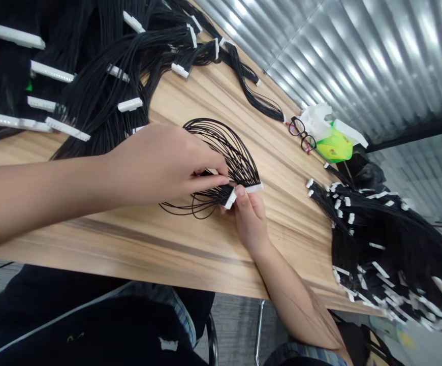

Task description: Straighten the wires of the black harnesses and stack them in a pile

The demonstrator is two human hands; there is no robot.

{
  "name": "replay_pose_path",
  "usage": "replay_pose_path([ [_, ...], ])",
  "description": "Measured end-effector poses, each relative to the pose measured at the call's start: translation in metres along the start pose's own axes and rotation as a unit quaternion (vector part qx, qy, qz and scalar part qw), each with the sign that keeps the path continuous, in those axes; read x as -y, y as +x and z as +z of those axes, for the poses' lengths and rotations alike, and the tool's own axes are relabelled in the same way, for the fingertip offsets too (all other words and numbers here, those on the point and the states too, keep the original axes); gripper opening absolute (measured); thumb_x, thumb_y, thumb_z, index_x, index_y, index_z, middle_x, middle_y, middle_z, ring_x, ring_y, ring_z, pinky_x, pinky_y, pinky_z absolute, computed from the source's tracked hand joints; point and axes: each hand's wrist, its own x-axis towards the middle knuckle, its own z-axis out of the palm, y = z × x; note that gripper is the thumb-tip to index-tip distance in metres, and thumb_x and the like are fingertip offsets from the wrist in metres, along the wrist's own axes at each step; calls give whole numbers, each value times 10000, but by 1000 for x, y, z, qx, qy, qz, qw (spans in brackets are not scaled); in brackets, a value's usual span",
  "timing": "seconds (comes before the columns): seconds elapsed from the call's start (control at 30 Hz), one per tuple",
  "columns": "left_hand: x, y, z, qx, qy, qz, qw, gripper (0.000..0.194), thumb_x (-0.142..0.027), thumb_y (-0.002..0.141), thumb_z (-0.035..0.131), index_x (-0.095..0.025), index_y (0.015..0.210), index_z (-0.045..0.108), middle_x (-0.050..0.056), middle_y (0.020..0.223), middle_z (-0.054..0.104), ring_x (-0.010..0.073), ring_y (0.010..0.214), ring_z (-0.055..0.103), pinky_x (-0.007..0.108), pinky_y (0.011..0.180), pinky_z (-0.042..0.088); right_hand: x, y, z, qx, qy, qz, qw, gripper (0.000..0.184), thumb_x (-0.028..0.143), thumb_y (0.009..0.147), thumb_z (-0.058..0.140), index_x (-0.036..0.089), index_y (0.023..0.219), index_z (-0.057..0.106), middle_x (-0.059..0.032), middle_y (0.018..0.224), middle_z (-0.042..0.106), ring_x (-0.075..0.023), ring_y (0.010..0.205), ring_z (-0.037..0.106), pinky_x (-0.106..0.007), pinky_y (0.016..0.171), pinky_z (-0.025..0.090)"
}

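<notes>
A wire harness of thin black wires (226, 142) loops just above the table, with a white connector (254, 188) at one end and a second white connector (230, 199) at the other. My right hand (250, 223) grips the harness by these connectors, which sit close together at an angle between thumb and fingers. From the left, my left hand (171, 160) reaches over the loop, thumb and index finger pinched on black wire beside the connectors. Exactly which wire sits in that pinch is hard to make out. The wires' lower strands hang in loose curves beneath my left hand.
Many black harnesses with white connectors (129, 104) are heaped at the upper left. Another large pile (388, 239) lies on the right. Eyeglasses (302, 134) and a green packet (334, 144) rest at the far edge, beside a corrugated metallic wall (358, 61).
</notes>
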Motion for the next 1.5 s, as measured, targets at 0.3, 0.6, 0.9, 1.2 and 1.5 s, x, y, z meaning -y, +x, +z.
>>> replay_pose_path([
  [0.3,-12,-10,12,-97,85,103,986,263,-312,1084,426,-258,951,646,-74,731,724,121,594,618,297,498,272,-5,-6,-5,41,-39,12,998,421,657,941,618,264,806,683,-4,734,643,-193,770,651,-351,748,598],
  [0.6,-6,-1,-7,-116,126,175,970,281,-292,1061,505,-253,923,746,-94,711,694,62,571,563,211,544,179,1,-4,3,-47,14,-32,998,379,628,923,666,253,872,691,29,706,627,-122,589,549,-263,519,505],
  [0.9,-9,-1,-5,-145,180,195,953,461,-146,1063,403,-278,884,807,-84,607,589,31,553,522,205,588,163,1,-6,3,-57,-1,-37,998,427,641,939,634,245,780,651,27,681,609,-126,613,546,-273,546,497],
  [1.2,-9,-9,1,-73,99,108,986,239,-311,1079,515,-249,1002,732,-66,834,760,91,634,561,253,601,193,-2,-9,4,-68,-62,-47,995,403,611,992,565,270,792,639,7,717,616,-156,658,565,-318,595,502],
  [1.5,-9,-6,15,-17,33,70,997,219,-263,1030,448,-216,870,590,-7,809,659,157,703,550,321,699,334,1,-10,-1,-42,-152,-66,985,433,549,1035,523,262,724,612,8,657,615,-176,645,561,-349,626,446],
])
